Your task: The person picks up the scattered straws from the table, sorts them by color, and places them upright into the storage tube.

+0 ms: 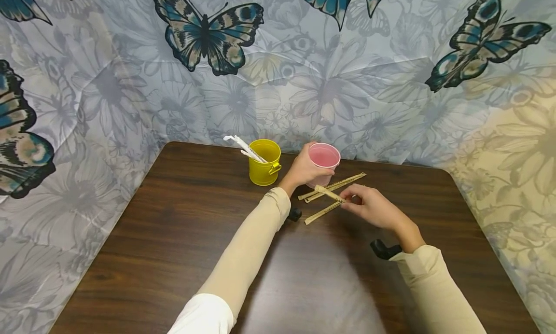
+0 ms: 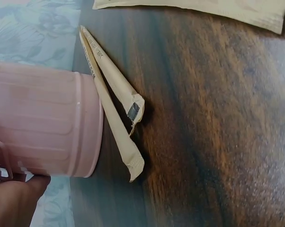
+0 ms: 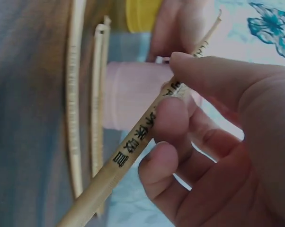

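1. Left hand (image 1: 299,170) first: it's clamped round the side of a pink bucket (image 2: 33,118), thumb on the near side in the head view. Bucket's upright near the back edge of the table (image 1: 195,228). Can't tell if its base actually sits on the wood.
2. Right hand (image 1: 371,206) has thumb and index finger pinched on a brown paper-wrapped straw (image 3: 100,187). The right wrist view shows dark printed characters running along the wrapper.
3. That straw is up off the table, slanting toward the pink bucket, with its far end just in front of the bucket in the head view.
4. Two more wrapped straws (image 2: 113,118) lie on the wood right by the bucket's base, close together at one end and fanned apart at the other. Can't tell if they touch the bucket.
5. Another loose straw (image 1: 319,215) lies nearer the person, partly below the held one in the head view.
6. Yellow bucket (image 1: 260,174) stands left of the pink one, white-wrapped straws (image 1: 249,149) leaning out over its rim.
7. Backdrop's a butterfly-print cloth (image 1: 243,102), and the person's wearing cream sleeves (image 1: 243,252).
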{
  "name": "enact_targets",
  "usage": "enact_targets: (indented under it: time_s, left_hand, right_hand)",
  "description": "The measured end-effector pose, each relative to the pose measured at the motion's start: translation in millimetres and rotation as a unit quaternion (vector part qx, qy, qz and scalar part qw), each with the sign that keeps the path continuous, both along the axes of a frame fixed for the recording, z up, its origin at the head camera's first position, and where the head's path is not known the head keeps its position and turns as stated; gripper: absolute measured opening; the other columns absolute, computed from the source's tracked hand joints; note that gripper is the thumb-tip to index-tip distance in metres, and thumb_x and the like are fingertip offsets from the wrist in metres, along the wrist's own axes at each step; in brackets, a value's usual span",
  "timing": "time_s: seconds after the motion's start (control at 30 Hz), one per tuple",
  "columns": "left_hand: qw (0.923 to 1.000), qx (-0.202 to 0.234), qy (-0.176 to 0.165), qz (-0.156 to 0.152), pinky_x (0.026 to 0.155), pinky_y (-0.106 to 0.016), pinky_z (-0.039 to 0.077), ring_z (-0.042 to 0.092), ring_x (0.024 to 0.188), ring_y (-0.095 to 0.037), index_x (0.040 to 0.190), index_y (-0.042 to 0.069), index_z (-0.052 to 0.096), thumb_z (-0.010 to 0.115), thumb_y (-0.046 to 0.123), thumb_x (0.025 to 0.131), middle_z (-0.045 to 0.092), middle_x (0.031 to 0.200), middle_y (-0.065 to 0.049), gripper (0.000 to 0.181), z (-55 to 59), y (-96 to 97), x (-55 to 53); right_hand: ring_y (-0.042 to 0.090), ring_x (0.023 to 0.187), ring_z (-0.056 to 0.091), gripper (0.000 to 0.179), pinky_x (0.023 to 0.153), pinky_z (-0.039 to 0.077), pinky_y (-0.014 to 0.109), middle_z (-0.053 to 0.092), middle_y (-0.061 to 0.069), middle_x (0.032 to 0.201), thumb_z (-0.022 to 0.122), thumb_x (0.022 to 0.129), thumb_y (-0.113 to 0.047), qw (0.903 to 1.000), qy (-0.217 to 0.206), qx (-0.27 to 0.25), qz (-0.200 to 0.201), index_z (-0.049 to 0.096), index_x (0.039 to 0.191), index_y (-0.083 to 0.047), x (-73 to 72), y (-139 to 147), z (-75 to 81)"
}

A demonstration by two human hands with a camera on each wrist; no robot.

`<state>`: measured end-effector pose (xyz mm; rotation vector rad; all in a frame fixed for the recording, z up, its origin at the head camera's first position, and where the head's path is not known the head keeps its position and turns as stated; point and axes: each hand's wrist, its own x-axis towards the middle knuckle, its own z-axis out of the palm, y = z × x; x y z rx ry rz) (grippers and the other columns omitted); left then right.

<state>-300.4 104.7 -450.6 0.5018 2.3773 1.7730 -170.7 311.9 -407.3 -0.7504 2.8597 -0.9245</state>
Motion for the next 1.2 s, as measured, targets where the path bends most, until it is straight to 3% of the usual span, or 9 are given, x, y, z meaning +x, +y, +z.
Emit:
enact_targets:
  time_s: [0.33,0.57,0.73,0.9,1.1,1.2]
  left_hand:
    - [0.9999,0.013,-0.007,-0.004,0.110,-0.041,0.049,0.058,0.127,-0.023,0.154,0.015,0.032,0.092,0.026,0.073,0.057,0.142,-0.009,0.102,-1.5,-5.8,-0.6]
    - [0.9989,0.035,-0.006,-0.032,0.107,-0.036,0.050,0.058,0.125,-0.020,0.152,0.016,0.033,0.093,0.025,0.073,0.053,0.144,-0.005,0.100,-3.9,-3.8,-2.2]
    - [0.9991,0.032,-0.004,-0.028,0.106,-0.037,0.050,0.059,0.123,-0.020,0.152,0.016,0.034,0.092,0.027,0.073,0.054,0.142,-0.005,0.098,-3.7,-3.8,-3.4]
    - [0.9986,0.040,0.006,-0.033,0.106,-0.035,0.050,0.059,0.121,-0.018,0.149,0.017,0.037,0.092,0.025,0.073,0.055,0.140,-0.003,0.094,-3.6,-4.7,-5.1]
    - [0.9945,0.069,0.038,-0.070,0.101,-0.031,0.052,0.062,0.116,-0.020,0.141,0.013,0.047,0.090,0.015,0.075,0.061,0.132,-0.005,0.079,-4.0,-3.0,-8.5]
    - [0.9928,0.072,0.055,-0.079,0.097,-0.027,0.053,0.064,0.112,-0.019,0.137,0.012,0.051,0.090,0.012,0.074,0.064,0.128,-0.007,0.074,-3.7,-2.5,-11.0]
  right_hand:
    - [0.012,0.061,0.055,0.012,0.055,0.047,0.023,0.066,0.002,0.080,0.073,0.094,-0.012,0.9975,0.044,-0.055,-0.004,0.069,0.105,-0.016,-14.8,-12,35.1]
    - [0.009,0.056,0.048,0.014,0.051,0.041,0.022,0.058,0.001,0.070,0.074,0.093,-0.011,0.9890,0.122,-0.081,-0.019,0.069,0.106,-0.012,-32.1,-26,65.1]
    - [0.008,0.052,0.044,0.015,0.048,0.036,0.019,0.055,0.003,0.070,0.075,0.092,-0.008,0.9755,0.187,-0.111,-0.031,0.067,0.106,-0.008,-47.3,-42,80.5]
    - [0.005,0.054,0.045,0.017,0.050,0.036,0.015,0.061,0.007,0.086,0.074,0.092,-0.006,0.9619,0.222,-0.156,-0.036,0.066,0.106,-0.002,-60.0,-60,87.3]
    - [0.004,0.049,0.044,0.016,0.046,0.034,0.017,0.061,0.010,0.091,0.070,0.095,-0.005,0.9576,0.190,-0.216,-0.011,0.063,0.108,0.001,-76.0,-77,80.5]
    - [0.005,0.049,0.046,0.016,0.046,0.036,0.017,0.061,0.011,0.093,0.070,0.095,-0.007,0.9596,0.180,-0.216,-0.010,0.063,0.108,0.001,-85.2,-82,73.1]
